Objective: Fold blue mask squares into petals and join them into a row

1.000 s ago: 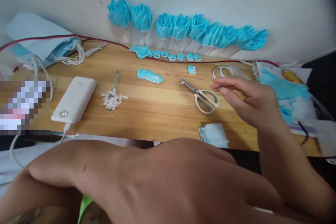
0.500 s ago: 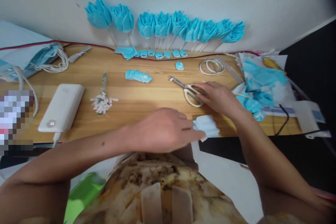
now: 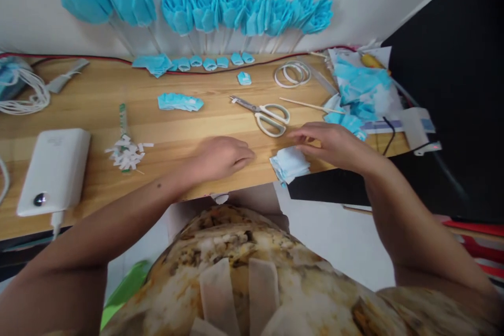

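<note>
I watch both hands low over the near edge of the wooden table. The thing they work at, a small stack of pale blue folded pieces, lies between them at the table's lip, one corner hanging past the edge. That is probably why it sits so close: it is within reach of either hand without stretching.

My right hand is released, its fingers laid out straight and pointing left. The fingertips are at the stack's far edge. I cannot tell whether they touch it or float just above. It grips nothing.

My left hand rests knuckles-up on the wood just left of the stack, a little apart from it, with the fingers loosely curled under. I see nothing in it, but the tips are tucked away, so I cannot tell whether it holds some small piece.

Just beyond the right hand's fingertips lie the scissors, shut, with the handles turned toward that hand, which I judge keeps them easy to pick up. A thin wooden stick lies beyond the right hand, and white loops lie further out.

Far beyond both hands, finished blue paper flowers lean against the wall, out of the working space. A row of small folded blue bits lies at their feet.

Well left of the left hand are a heap of white scraps and a white power bank. Beyond the right hand, toward the table's right end, is a loose pile of blue material.
</note>
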{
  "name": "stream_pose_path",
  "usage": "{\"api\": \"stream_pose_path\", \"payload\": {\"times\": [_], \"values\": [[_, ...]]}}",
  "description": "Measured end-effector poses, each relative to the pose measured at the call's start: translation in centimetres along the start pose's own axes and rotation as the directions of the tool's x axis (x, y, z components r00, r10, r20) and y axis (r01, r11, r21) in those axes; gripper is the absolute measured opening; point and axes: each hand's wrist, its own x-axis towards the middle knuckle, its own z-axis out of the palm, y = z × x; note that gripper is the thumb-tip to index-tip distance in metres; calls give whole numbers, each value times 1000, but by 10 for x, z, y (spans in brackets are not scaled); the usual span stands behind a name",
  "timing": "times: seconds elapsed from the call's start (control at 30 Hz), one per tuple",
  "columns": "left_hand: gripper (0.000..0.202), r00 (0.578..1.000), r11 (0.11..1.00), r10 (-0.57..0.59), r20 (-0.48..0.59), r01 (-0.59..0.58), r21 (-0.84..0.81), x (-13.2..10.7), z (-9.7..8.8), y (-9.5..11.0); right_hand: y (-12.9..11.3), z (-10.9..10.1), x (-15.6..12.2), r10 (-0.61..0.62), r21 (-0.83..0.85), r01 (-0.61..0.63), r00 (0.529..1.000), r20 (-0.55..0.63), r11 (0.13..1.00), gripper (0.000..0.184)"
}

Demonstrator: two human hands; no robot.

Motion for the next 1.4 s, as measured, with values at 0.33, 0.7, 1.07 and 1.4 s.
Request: {"api": "stream_pose_path", "payload": {"times": [0.33,0.7,1.07,1.4], "values": [[32,999,999,-44,-10,44,6,1,5,-2,-18,9,-39,52,17,-51,997,-50,999,16],[30,962,961,263,74,-268,68,17,13,45,3,39,8,-112,38,115,991,-72,993,19],[28,948,941,283,143,-304,151,19,27,46,15,38,3,81,355,-42,992,-96,934,22],[26,949,938,253,190,-289,193,22,29,48,24,50,-1,291,508,-125,920,-261,852,18]]}}
